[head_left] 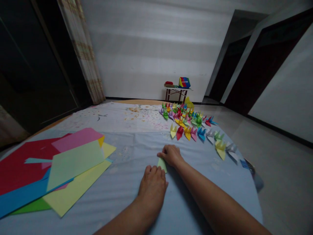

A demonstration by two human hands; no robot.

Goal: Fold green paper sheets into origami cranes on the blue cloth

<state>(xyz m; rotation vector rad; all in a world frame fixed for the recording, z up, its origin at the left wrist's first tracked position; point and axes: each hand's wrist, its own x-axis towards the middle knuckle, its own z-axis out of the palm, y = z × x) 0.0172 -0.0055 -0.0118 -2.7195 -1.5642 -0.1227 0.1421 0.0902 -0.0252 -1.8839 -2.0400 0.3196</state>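
The left hand point(153, 186) lies knuckles up at the bottom centre of the frame, its fingers together and reaching toward a small folded piece of pale green paper point(162, 164). The right hand point(171, 155) comes in from the lower right, just above it, with its fingers curled together and resting on the cloth. The green paper sits between the two hands, touching both, with most of its length in view. Both grips look closed, but whether either is clamped on the paper or only pressing it down, I cannot tell.

Under the hands lies a blue cloth point(117, 209), and a stained white cloth point(110, 117) lies beyond it. At the lower left, a loose pile of coloured paper sheets point(75, 163) overlaps in red, pink, pale green, yellow and blue. At the upper right of the cloth stand many paper cranes point(188, 120) in rows, in mixed colours, well apart from the hands.

Farther back, near the wall point(151, 42), a low surface point(178, 88) carries a red object point(168, 83) and a multicoloured box point(184, 82). A curtain point(80, 49) hangs at the upper left, and a tiled floor point(281, 182) spreads to the right.
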